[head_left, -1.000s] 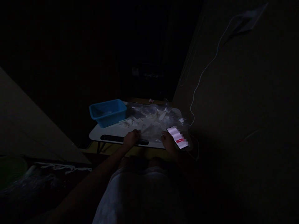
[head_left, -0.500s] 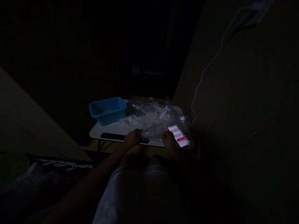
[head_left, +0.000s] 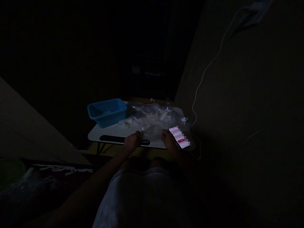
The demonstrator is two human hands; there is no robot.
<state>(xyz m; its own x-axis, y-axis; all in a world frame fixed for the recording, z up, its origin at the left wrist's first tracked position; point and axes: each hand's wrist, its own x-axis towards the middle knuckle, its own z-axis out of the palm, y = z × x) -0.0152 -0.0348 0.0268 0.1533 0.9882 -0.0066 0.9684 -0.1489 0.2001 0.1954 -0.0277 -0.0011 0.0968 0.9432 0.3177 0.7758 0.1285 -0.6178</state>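
Observation:
Between my two hands a clear plastic bag (head_left: 152, 133) is stretched over the near edge of a small white table (head_left: 96, 134). My left hand (head_left: 132, 141) is closed on the bag's left side, and my right hand (head_left: 167, 138) is closed on its right side. Right beside my right hand lies a phone (head_left: 180, 138) with its screen lit. More crumpled clear plastic (head_left: 148, 109) lies behind the bag, with whitish pieces (head_left: 128, 123) among it and to its left. The dim light hides the fingers' details.
A blue plastic basin (head_left: 108, 114) stands at the table's left end. A white cable (head_left: 204, 74) hangs down the right wall to the table's corner. On the floor at left are a green basket (head_left: 11, 174) and some clear plastic (head_left: 30, 185).
My hands stay on the bag, which now looks more spread and flatter between them. The whole view has shifted slightly, so things appear a little further left.

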